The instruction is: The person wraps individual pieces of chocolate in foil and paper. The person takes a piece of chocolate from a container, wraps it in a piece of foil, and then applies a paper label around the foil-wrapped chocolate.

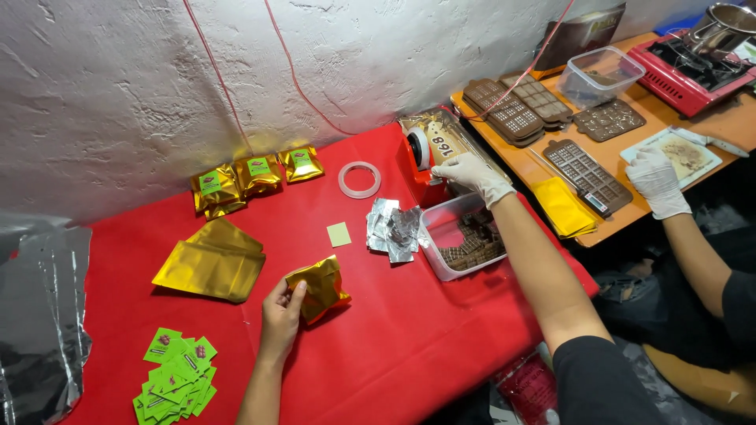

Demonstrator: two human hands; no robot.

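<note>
A gold foil pouch (pixel 317 288) is pinched in the bare left hand (pixel 281 316) near the worktop's (pixel 409 346) front edge. The gloved right hand (pixel 472 176), its grip loosely closed, rests on the red tape dispenser (pixel 425 157) by the back edge.

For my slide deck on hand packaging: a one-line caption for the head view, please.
Left hand holds a gold foil pouch on the red table; gloved right hand reaches the tape dispenser.

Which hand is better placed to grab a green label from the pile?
Probably left: the left hand is near the green labels, though it holds the gold pouch. The right hand is out of view.
</note>
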